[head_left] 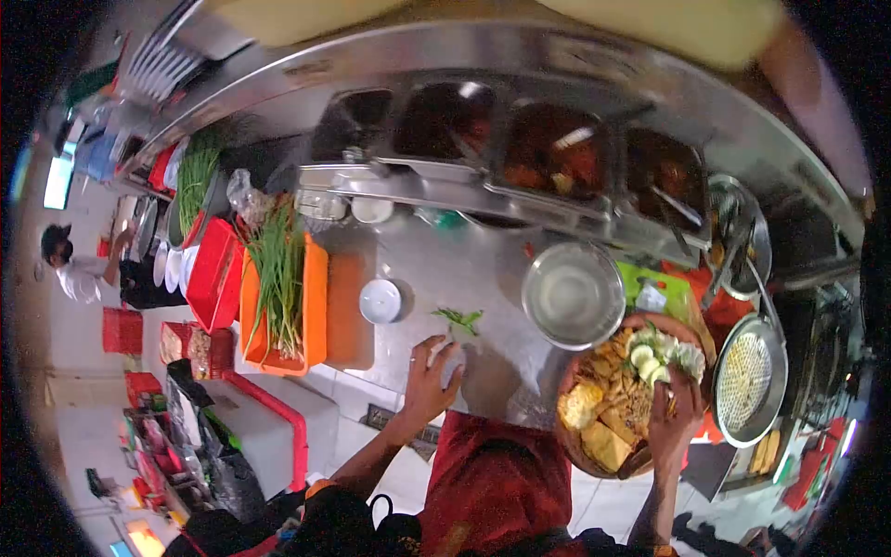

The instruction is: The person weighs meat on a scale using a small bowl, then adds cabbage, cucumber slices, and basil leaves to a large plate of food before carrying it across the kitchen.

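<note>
My left hand [432, 379] is over the front edge of the steel counter, fingers apart, with nothing in it. Just beyond it lie some green leaves [458, 320]. My right hand [675, 415] reaches down at the right side of a round brown plate [568, 444]. Its fingers are bent together beside the cucumber slices [650, 360]; what they hold, if anything, is hidden. Brown fried pieces, a fried egg [582, 406] and a yellow slab [605, 446] also lie on the plate.
A steel bowl [573, 295] stands behind the plate, and a strainer [745, 381] is to its right. Left of the leaves is a small white bowl [380, 302]. An orange crate [316, 306] holds green onions. Food trays line the back. Another person [82, 269] stands far left.
</note>
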{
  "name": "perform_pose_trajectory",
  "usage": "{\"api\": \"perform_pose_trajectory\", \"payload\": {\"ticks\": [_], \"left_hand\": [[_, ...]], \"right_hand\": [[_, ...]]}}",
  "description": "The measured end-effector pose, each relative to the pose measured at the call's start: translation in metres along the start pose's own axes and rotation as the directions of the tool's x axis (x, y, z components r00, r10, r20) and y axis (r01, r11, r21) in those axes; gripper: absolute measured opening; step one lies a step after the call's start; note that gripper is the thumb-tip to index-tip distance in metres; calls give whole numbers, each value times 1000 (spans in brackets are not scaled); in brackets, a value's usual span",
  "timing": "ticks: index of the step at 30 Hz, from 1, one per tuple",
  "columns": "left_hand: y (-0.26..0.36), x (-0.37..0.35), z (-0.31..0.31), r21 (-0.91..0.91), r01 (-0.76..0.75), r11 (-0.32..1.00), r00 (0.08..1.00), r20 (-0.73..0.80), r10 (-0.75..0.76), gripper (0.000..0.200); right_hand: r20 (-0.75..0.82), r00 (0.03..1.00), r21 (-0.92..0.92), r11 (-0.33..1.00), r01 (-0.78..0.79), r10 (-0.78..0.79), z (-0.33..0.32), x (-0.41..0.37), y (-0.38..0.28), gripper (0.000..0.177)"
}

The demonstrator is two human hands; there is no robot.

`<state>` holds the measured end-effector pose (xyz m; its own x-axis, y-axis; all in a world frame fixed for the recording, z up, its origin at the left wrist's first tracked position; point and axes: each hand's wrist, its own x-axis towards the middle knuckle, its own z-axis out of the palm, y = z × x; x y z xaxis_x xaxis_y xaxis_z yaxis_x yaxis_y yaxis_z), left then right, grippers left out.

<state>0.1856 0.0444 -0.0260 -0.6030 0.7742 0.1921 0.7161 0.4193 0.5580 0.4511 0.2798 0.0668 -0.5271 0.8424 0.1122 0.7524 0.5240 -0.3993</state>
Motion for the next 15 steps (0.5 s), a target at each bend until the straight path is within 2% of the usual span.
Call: {"api": "perform_pose_trajectory", "payload": {"ticks": [1, 3, 4, 5, 6, 7, 8, 9, 10, 11, 12, 13, 14, 15], "left_hand": [[-11, 1, 0, -12, -2, 1000, 999, -41, 2, 44], [-35, 13, 7, -10, -60, 998, 991, 120, 60, 53], [-42, 12, 8, 27, -74, 997, 992, 109, 71, 52], [-56, 19, 22, 145, -50, 988, 968, 249, 12, 49], [-71, 26, 36, 262, -60, 963, 922, 384, -47, 46], [-85, 33, 32, 216, -199, 956, 882, 465, 79, 39], [-93, 31, 36, 287, -273, 918, 848, 522, 89, 34], [-105, 22, 51, 30, -353, 935, 933, -63, 354, 32], [-107, 27, 40, -196, -243, 950, 963, 67, 260, 28], [-110, 31, 28, -387, -91, 918, 955, 228, 191, 24], [-124, 30, 42, -340, -165, 926, 941, 226, 251, 23], [-136, 31, 54, -289, -233, 929, 925, 228, 303, 22], [-135, 37, 40, -286, -262, 922, 920, 214, 327, 22], [-123, 31, 12, -613, 28, 790, 932, 301, 201, 22]], "right_hand": [[113, 992, 211, 974, -87, 64, -2, 2, -24, 29], [80, 970, 261, 944, 203, -231, -1, 13, -82, 25], [1, 936, 289, 896, 338, -353, -6, 22, -123, 20], [-120, 875, 296, 825, 482, -469, -14, 35, -170, 16], [-243, 743, 131, 738, 662, -624, -35, 49, -223, 17], [-303, 591, -65, 635, 770, -748, -60, 59, -273, 17], [-399, 466, -87, 538, 838, -790, -78, 68, -318, 22], [-457, 311, -206, 440, 874, -833, -89, 80, -349, 23], [-486, 150, -327, 339, 882, -861, -95, 95, -380, 24], [-527, 98, -399, 348, 848, -844, -103, 112, -417, 21], [-563, 46, -460, 359, 812, -825, -111, 133, -455, 18], [-597, 193, -245, 406, 880, -778, -117, 160, -491, 14], [-587, 287, -102, 421, 901, -757, -118, 191, -521, 16], [-449, 395, -130, 496, 858, -801, -117, 229, -545, 20]]}}
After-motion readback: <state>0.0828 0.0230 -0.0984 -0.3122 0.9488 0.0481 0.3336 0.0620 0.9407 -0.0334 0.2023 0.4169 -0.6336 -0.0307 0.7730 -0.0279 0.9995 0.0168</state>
